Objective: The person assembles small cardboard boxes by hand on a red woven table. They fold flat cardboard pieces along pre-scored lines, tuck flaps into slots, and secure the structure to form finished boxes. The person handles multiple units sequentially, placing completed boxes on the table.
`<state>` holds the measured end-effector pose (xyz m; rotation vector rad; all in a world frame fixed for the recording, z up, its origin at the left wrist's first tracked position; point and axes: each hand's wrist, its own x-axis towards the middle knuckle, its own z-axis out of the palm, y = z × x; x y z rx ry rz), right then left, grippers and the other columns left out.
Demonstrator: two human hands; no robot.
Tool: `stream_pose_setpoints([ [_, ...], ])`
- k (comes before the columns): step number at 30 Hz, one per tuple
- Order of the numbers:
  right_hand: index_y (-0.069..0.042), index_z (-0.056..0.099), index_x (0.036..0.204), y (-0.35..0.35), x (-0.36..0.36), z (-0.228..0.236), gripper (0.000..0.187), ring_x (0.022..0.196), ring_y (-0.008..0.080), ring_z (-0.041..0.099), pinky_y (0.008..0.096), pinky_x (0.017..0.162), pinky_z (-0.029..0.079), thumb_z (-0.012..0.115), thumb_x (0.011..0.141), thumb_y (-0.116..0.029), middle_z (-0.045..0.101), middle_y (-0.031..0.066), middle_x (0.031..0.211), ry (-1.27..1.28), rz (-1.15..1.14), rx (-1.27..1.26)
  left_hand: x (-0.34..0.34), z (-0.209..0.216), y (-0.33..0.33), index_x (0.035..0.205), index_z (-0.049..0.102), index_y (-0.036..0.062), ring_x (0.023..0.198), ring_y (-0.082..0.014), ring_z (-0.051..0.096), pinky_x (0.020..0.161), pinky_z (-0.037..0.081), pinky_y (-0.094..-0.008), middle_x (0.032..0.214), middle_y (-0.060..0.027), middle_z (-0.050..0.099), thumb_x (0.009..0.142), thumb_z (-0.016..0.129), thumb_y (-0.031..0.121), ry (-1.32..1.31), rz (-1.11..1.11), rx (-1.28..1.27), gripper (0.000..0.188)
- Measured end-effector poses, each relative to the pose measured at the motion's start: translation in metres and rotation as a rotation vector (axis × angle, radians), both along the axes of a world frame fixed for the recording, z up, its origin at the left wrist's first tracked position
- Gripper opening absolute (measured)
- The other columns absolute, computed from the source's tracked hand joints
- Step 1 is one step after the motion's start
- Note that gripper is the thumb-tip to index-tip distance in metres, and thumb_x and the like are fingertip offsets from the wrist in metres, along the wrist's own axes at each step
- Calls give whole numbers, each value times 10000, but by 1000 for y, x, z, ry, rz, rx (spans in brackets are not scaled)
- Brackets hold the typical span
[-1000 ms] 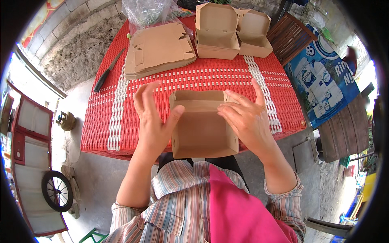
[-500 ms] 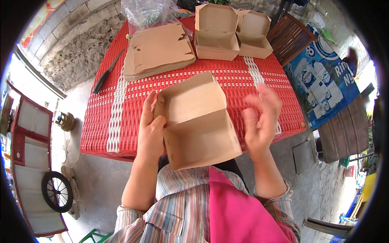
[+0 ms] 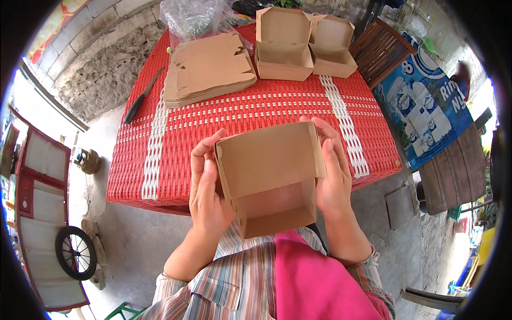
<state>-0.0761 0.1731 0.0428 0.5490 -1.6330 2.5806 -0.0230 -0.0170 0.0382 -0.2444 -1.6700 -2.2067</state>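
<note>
Both hands clasp an open brown box over the table's near edge: the left hand grips its 9 o'clock wall, the right hand its 3 o'clock wall. Bare red weave lies open at 12 o'clock up to the flat cartons and two made boxes; a knife lies by the table edge at 10 o'clock.

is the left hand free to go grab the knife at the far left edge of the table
Probably not right now. The left hand grips the side of the open cardboard box, shared with the right hand. The knife lies uncovered on the red table, nothing blocking it.
</note>
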Motion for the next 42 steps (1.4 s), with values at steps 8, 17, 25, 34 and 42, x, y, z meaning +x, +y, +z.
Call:
stream_pose_setpoints([
  [8, -49, 411, 1321, 14, 9, 13, 312, 1162, 174, 516, 309, 990, 411, 440, 1044, -190, 539, 133, 1279, 37, 187, 70, 4, -1, -9, 1275, 390, 115, 1192, -237, 556, 966, 500, -347, 1354, -222, 511, 1014, 476, 76, -10, -269, 397, 278],
  [17, -24, 554, 1169, 11, 21, 14, 183, 949, 100, 548, 238, 868, 422, 484, 1021, -105, 563, 36, 1075, 160, -106, 496, 15, 5, -1, 1265, 473, -62, 1115, -206, 561, 982, 417, -315, 1201, -169, 583, 977, 386, -7, 89, 183, -419, 306],
  [25, 6, 492, 1303, 4, 34, 13, 296, 1081, 235, 615, 320, 928, 458, 410, 1030, -73, 615, 155, 1168, 336, -145, 590, 19, 8, -6, 1225, 495, -72, 1085, -243, 575, 964, 421, -329, 1159, -178, 589, 915, 328, -71, 88, 401, -700, 352],
  [34, 42, 384, 1417, 1, 24, 3, 433, 1065, 318, 650, 368, 904, 499, 395, 984, 34, 615, 232, 1226, 528, -419, 685, 26, 6, 8, 1176, 460, -85, 910, -258, 512, 858, 424, -345, 1092, -192, 524, 843, 318, -101, 318, 466, -853, 362],
  [42, 71, 429, 1348, -15, 28, -1, 345, 916, 221, 625, 346, 870, 474, 396, 1026, -47, 610, 190, 1086, 654, -546, 655, 22, -7, 11, 1143, 473, -89, 894, -265, 521, 827, 429, -352, 1051, -189, 540, 895, 339, -63, 352, 575, -804, 284],
])
